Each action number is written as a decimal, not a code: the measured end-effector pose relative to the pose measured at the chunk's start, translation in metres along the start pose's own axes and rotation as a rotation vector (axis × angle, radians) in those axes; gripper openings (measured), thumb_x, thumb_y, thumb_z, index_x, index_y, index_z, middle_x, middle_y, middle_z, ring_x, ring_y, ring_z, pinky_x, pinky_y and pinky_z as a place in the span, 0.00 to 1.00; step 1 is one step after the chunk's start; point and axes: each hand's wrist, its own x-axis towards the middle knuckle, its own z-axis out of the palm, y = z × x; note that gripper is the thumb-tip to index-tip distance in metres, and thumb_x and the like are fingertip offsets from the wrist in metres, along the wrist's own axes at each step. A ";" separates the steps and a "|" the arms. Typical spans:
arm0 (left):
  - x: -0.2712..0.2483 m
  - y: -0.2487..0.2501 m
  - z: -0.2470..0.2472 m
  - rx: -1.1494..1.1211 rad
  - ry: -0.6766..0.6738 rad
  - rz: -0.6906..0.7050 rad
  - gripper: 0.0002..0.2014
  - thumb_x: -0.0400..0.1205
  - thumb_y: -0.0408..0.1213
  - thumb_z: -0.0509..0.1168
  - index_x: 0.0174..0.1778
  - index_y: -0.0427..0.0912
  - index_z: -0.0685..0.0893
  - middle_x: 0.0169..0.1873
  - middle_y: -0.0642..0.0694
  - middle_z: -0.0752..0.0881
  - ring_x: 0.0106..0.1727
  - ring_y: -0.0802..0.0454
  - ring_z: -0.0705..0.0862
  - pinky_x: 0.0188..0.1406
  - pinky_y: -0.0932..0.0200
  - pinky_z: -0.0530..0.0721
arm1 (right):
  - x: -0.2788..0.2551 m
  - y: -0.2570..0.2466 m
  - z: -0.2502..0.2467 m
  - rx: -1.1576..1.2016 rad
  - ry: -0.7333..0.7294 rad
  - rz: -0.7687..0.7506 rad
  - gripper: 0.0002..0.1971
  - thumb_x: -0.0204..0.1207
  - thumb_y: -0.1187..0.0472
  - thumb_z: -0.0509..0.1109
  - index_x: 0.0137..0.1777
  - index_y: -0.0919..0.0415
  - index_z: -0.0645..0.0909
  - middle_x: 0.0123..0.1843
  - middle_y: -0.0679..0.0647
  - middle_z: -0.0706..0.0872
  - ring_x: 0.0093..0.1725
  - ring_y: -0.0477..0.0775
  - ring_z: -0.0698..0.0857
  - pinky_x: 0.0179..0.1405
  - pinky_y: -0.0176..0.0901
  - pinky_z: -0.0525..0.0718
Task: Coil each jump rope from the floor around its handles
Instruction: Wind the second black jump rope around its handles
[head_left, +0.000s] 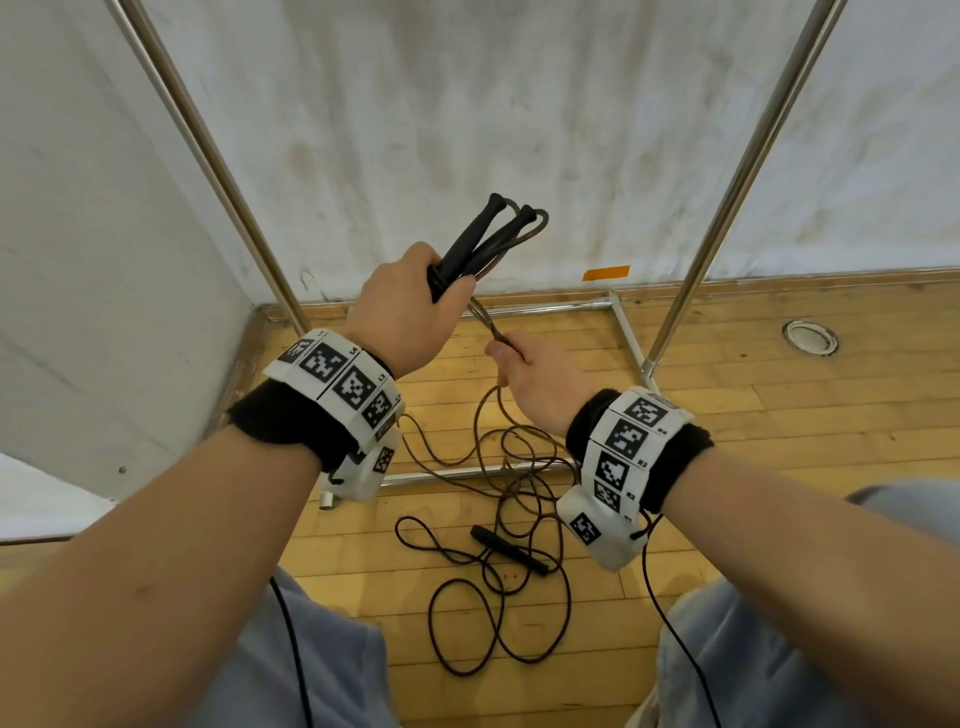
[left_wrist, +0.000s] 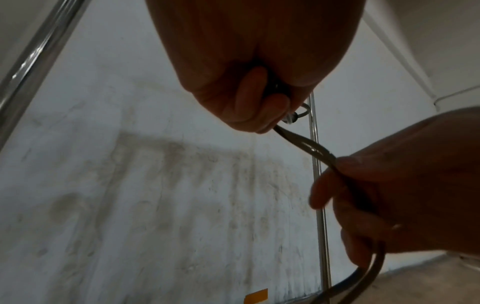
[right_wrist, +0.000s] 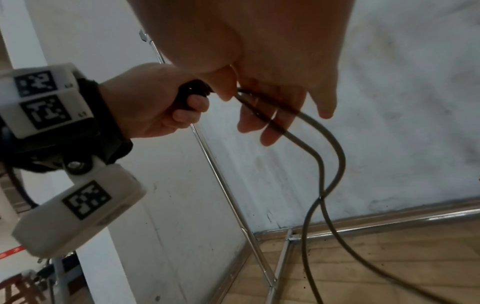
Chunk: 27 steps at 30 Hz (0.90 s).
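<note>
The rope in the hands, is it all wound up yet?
Not yet. The left hand holds both handles, but the rope runs through the right hand down to loose loops on the floor.

The handles (head_left: 480, 236) looked matt black, the rope (head_left: 524, 499) dull brown cord, the floor (head_left: 779, 415) varnished wood, the frame poles (head_left: 727, 192) shiny metal.

head view looking down, wrist views close, upward, all sharing both hands (head_left: 457, 332)
</note>
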 end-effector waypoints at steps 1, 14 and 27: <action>0.000 0.001 -0.001 -0.020 0.004 -0.006 0.12 0.82 0.52 0.62 0.47 0.47 0.73 0.30 0.53 0.78 0.29 0.56 0.78 0.24 0.59 0.71 | 0.000 0.000 0.001 0.022 0.027 -0.011 0.11 0.85 0.53 0.54 0.60 0.55 0.74 0.37 0.49 0.79 0.35 0.49 0.79 0.30 0.39 0.75; 0.002 -0.031 -0.012 0.035 0.072 -0.029 0.14 0.83 0.49 0.62 0.57 0.44 0.76 0.33 0.52 0.79 0.33 0.51 0.80 0.29 0.56 0.75 | 0.006 -0.011 -0.009 -0.001 0.079 -0.123 0.21 0.85 0.52 0.53 0.31 0.51 0.75 0.25 0.43 0.70 0.27 0.42 0.71 0.30 0.39 0.66; 0.001 -0.032 0.005 0.082 -0.117 -0.076 0.08 0.83 0.47 0.64 0.54 0.48 0.79 0.33 0.54 0.79 0.34 0.55 0.79 0.29 0.59 0.74 | 0.002 -0.024 -0.031 0.243 0.054 -0.076 0.23 0.85 0.50 0.54 0.28 0.55 0.70 0.22 0.45 0.65 0.22 0.47 0.63 0.30 0.43 0.67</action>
